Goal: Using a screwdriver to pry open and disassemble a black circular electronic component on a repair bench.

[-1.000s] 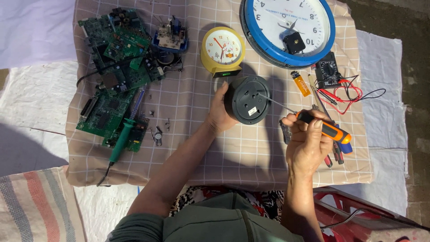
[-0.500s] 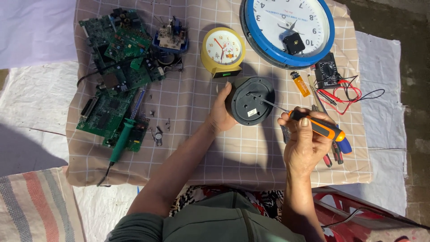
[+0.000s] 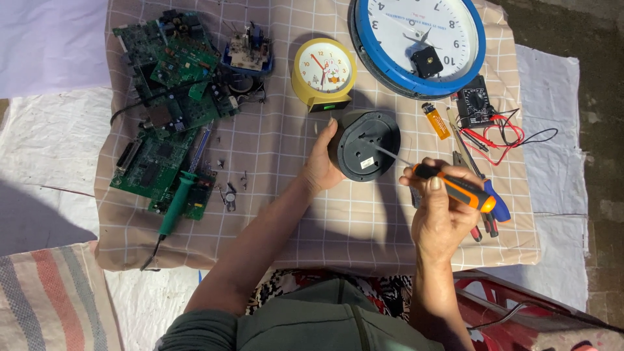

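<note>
Dark round clock back (image 3: 367, 153), lying face down near the middle of the checked cloth (image 3: 364, 227), just below the yellow alarm clock (image 3: 324, 71) and left of the orange lighter (image 3: 435, 120). Steadied by the left hand (image 3: 323, 166), fingers curled against its left rim, thumb up along the edge. Small pale label near its lower middle. Screwdriver (image 3: 455, 188) with an orange and black handle clamped in the right hand (image 3: 442, 218), fingers wrapped over the handle, thumb on top; thin metal shaft slanting up and left, tip resting on the dark back near its centre. Blue end of the handle sticking out to the right of the fist.

Above, at the top edge: large wall clock (image 3: 419, 42) with a blue rim and white dial, a black square block sitting on the dial. Right of the lighter: black multimeter (image 3: 476, 101) with red and black leads (image 3: 513, 133) looping over the cloth's right edge. More tools partly hidden under the right hand, red tips showing below it. On the left half of the cloth: heap of green circuit boards (image 3: 172, 110), a blue-cased board at the top of the heap, a green-handled soldering iron (image 3: 175, 208) lying across the lowest board, a few small loose parts beside it. White sheeting (image 3: 45, 143) under the cloth, striped fabric (image 3: 52, 299) at the lower left corner.
</note>
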